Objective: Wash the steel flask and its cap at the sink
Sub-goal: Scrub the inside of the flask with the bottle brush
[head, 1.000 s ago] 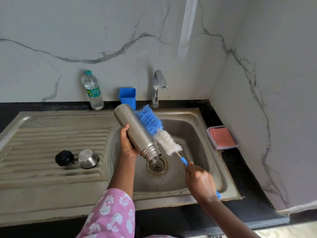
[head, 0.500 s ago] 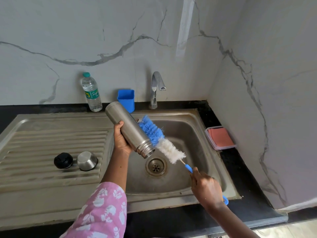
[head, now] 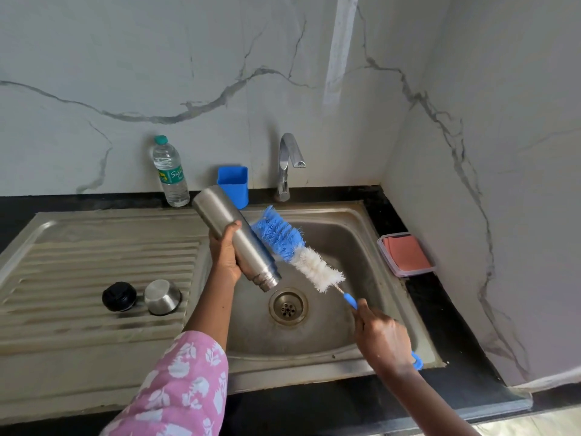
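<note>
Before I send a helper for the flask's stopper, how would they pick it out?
Look at the ribbed steel draining board left of the sink basin. Two small items sit side by side there; the round black plastic stopper is the left one. Its neighbour, the shiny steel cup-shaped cap, is bare metal.

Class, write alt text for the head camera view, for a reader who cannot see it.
Over a steel sink, a left hand tilts a steel flask mouth-down while the right hand holds a blue-and-white bottle brush alongside it. A black stopper and steel cap sit on the drainboard.
</note>
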